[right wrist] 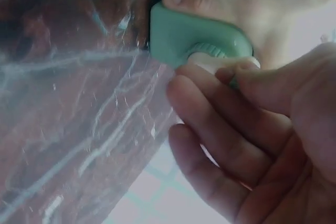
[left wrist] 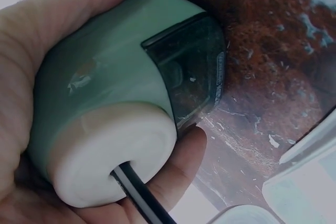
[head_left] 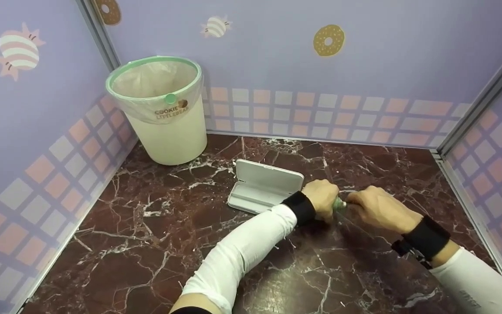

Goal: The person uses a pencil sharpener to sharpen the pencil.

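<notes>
My left hand (head_left: 322,197) grips a green crank pencil sharpener (left wrist: 105,61), its fingers and thumb wrapped round the body. A dark pencil (left wrist: 140,193) sticks out of the hole in the sharpener's pale round face. Shavings cannot be made out clearly behind the smoky window (left wrist: 191,72). On the opposite side, my right hand (head_left: 381,210) pinches the crank handle (right wrist: 212,62) between thumb and index finger, with the other fingers loosely bent. Just left of my left hand lies an open white pencil case (head_left: 268,174), partly covered by the wrist.
A cream trash bin (head_left: 170,139) with a green rim and plastic liner stands at the back left. Patterned lilac panels (head_left: 268,56) wall in the dark red marbled tabletop (head_left: 146,244) at the back and both sides.
</notes>
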`<state>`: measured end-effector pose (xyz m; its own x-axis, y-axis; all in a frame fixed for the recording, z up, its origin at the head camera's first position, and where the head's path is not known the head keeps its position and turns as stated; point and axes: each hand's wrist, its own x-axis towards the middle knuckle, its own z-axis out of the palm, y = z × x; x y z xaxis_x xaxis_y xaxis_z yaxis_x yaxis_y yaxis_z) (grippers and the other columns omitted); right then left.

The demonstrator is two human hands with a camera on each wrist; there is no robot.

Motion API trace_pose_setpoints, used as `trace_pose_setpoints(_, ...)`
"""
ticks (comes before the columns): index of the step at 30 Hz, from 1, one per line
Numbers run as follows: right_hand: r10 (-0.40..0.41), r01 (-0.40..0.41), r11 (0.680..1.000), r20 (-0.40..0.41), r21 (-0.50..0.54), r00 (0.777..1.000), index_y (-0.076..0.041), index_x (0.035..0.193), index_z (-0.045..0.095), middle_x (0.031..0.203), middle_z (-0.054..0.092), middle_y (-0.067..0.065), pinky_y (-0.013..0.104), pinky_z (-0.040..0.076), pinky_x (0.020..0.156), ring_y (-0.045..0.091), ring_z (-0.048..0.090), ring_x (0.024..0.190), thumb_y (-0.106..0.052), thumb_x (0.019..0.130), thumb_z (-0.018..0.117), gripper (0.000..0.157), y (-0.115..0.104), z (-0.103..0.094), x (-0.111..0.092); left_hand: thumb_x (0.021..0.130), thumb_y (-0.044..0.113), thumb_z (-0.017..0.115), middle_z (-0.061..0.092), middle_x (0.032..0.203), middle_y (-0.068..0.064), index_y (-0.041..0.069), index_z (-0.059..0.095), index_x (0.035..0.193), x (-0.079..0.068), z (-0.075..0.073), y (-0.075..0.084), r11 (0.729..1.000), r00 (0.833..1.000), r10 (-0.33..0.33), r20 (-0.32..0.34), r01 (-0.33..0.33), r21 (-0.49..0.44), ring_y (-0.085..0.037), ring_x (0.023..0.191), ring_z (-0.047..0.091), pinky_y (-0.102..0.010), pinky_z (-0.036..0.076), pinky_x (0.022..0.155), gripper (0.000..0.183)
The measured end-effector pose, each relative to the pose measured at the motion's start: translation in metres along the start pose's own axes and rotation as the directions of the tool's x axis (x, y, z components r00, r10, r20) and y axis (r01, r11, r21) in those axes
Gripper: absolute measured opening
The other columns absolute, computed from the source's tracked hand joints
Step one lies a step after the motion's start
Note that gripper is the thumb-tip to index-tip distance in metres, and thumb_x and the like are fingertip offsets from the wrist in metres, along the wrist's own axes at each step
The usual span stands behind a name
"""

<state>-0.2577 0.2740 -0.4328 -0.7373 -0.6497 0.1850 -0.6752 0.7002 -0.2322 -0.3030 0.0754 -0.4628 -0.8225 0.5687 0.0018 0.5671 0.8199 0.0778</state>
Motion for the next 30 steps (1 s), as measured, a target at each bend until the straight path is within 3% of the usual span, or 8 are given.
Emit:
trace_pose_setpoints(7, -0.039, 0.035, 0.999, -0.112, -0.040, 0.993, -0.013, 0.090, 0.085, 0.074, 0.077, -0.005, 0.027, 0.048, 0.057, 0.001, 0.053, 0.061, -0.004, 0.092, 0.087, 0.009, 0.011, -0.001, 0.011, 0.066, 0.038, 0.105, 0.084, 0.099, 0.001, 0.023, 0.080, 0.092, 0.001, 0.000, -0.004, 1.000, 1.000, -0.003, 0.013, 0.003, 0.008, -0.021, 0.090, 0.081, -0.039, 0.070, 0.077, 0.039)
trace_pose_setpoints(10, -0.023, 0.022, 1.000, -0.121, -0.008, 0.992, -0.012, 0.101, 0.091, 0.083, 0.085, 0.002, 0.025, 0.044, 0.054, 0.001, 0.051, 0.058, -0.003, 0.089, 0.088, 0.015, 0.016, -0.002, 0.013, 0.066, 0.040, 0.105, 0.084, 0.099, 0.001, 0.023, 0.079, 0.093, 0.002, 0.000, -0.005, 1.000, 1.000, -0.002, 0.010, 0.002, 0.019, -0.021, 0.089, 0.080, -0.039, 0.069, 0.077, 0.041)
trace_pose_setpoints(15, 0.035, -0.034, 0.999, -0.114, 0.013, 0.993, -0.011, 0.106, 0.091, 0.088, 0.087, 0.007, 0.024, 0.039, 0.051, 0.003, 0.049, 0.056, -0.002, 0.088, 0.088, 0.020, 0.024, 0.000, 0.020, 0.065, 0.040, 0.105, 0.083, 0.098, 0.002, 0.024, 0.077, 0.091, 0.004, 0.001, -0.005, 1.000, 1.000, -0.001, 0.009, 0.001, 0.022, -0.021, 0.087, 0.079, -0.038, 0.069, 0.077, 0.042)
trace_pose_setpoints(18, 0.041, -0.042, 0.999, -0.131, -0.006, 0.991, -0.011, 0.103, 0.091, 0.087, 0.087, 0.009, 0.027, 0.043, 0.051, 0.006, 0.051, 0.056, 0.000, 0.084, 0.088, 0.021, 0.029, 0.003, 0.026, 0.066, 0.041, 0.105, 0.083, 0.097, 0.002, 0.024, 0.075, 0.090, 0.004, 0.001, -0.007, 1.000, 1.000, 0.010, 0.015, -0.010, 0.014, -0.021, 0.087, 0.079, -0.038, 0.069, 0.077, 0.041)
trace_pose_setpoints(23, 0.029, -0.032, 0.999, -0.116, -0.027, 0.993, -0.017, 0.079, 0.089, 0.064, 0.075, -0.003, 0.030, 0.045, 0.050, 0.007, 0.049, 0.054, -0.002, 0.080, 0.089, 0.015, 0.039, 0.022, 0.036, 0.067, 0.039, 0.104, 0.081, 0.095, 0.004, 0.025, 0.075, 0.089, 0.002, 0.001, -0.008, 1.000, 1.000, 0.028, 0.007, -0.029, 0.009, -0.018, 0.085, 0.077, -0.036, 0.068, 0.076, 0.039)
trace_pose_setpoints(26, 0.025, -0.025, 1.000, -0.038, 0.000, 0.999, -0.019, 0.059, 0.074, 0.055, 0.054, -0.012, 0.027, 0.039, 0.049, 0.004, 0.041, 0.053, -0.005, 0.077, 0.089, 0.028, 0.045, 0.037, 0.037, 0.067, 0.037, 0.102, 0.082, 0.094, 0.003, 0.025, 0.077, 0.090, 0.001, 0.002, -0.007, 0.999, 0.999, 0.047, -0.008, -0.047, -0.004, -0.019, 0.083, 0.077, -0.037, 0.068, 0.074, 0.035)
trace_pose_setpoints(30, 0.017, -0.016, 0.999, -0.015, 0.030, 1.000, -0.021, 0.053, 0.060, 0.057, 0.042, -0.017, 0.026, 0.037, 0.049, 0.004, 0.037, 0.053, -0.005, 0.072, 0.089, 0.039, 0.047, 0.045, 0.036, 0.066, 0.037, 0.101, 0.083, 0.094, 0.001, 0.025, 0.079, 0.089, 0.000, 0.000, -0.005, 0.999, 0.999, 0.045, -0.025, -0.045, -0.008, -0.021, 0.082, 0.078, -0.038, 0.068, 0.072, 0.033)
